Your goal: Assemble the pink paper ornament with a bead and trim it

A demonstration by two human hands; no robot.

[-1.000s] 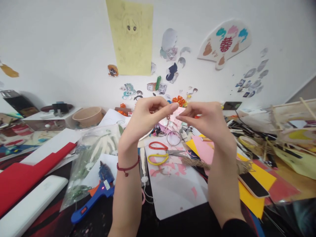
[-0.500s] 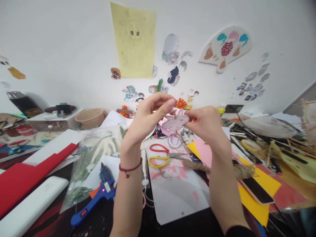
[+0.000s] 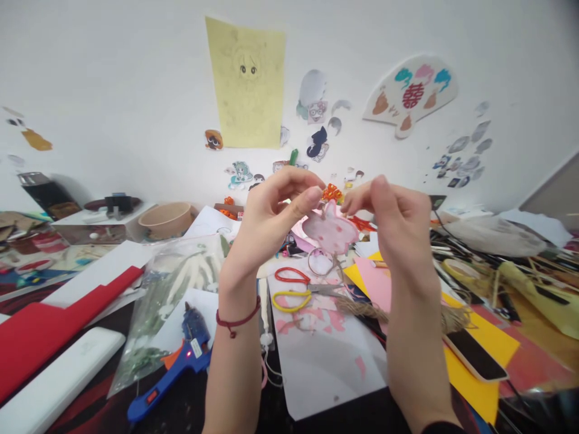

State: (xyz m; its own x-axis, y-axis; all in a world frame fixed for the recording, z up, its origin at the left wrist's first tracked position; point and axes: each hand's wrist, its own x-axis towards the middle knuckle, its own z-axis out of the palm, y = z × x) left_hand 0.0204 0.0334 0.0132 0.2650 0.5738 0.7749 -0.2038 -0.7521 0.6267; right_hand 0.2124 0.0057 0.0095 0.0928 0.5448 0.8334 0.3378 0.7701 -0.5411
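Note:
My left hand [image 3: 283,208] is raised over the table, thumb and index finger pinching near the top of a flat, pink-edged charm [image 3: 333,232]. The charm is cloud- or animal-like in outline, with a pale centre and small pink spots; what joins it to the fingertips is too small to make out. A metal key ring [image 3: 321,261] shows just below it. My right hand [image 3: 400,214] is apart from the charm on its right, thumb raised away from bent fingers, with nothing visible in it. Below lie scissors [image 3: 292,300] with one red and one yellow handle.
A white sheet [image 3: 335,367] with pink scraps lies under the scissors. A blue glue gun [image 3: 174,367] with a lit red light rests at left, near a plastic bag [image 3: 158,313]. Twine [image 3: 362,307], yellow card [image 3: 479,386] and a phone [image 3: 477,355] are at right.
My right hand has let go of the charm's right edge and moved right, its thumb lifting. The charm has turned and now hangs slightly lower and further right. My left hand stays nearly still.

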